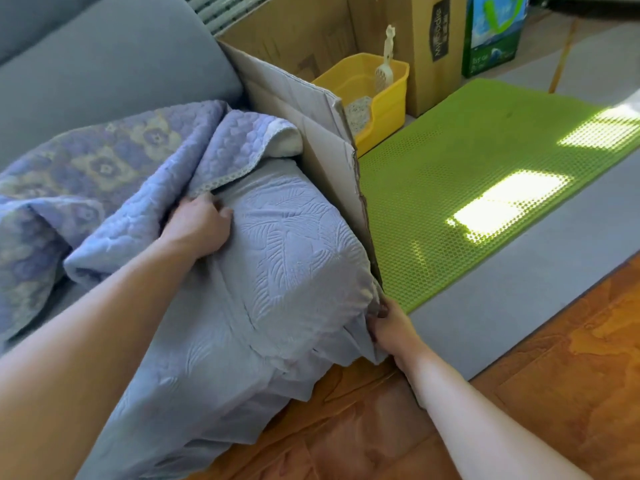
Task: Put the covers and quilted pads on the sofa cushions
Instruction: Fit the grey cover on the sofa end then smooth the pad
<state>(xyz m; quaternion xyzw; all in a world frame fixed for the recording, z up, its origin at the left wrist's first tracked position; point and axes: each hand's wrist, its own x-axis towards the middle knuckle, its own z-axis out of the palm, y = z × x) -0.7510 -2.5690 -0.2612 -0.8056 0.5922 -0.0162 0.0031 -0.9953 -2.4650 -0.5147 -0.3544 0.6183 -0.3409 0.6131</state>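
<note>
At frame centre, the left hand [199, 226] clutched the quilted pad [104, 174] over the covered cushion [294, 244]; lower right, the right hand [389, 323] pinched the cover's [221, 358] corner beside the cardboard [311, 133].

Yellow litter tray [388, 98] with white scoop [384, 72], green mesh mat [485, 174], cardboard boxes [298, 32], wood floor [554, 393]

My cover [291, 244] is matt cloth embossed with leaves; at one o'clock, dull cardboard [311, 133]; glossy wood floor [554, 375].
</note>
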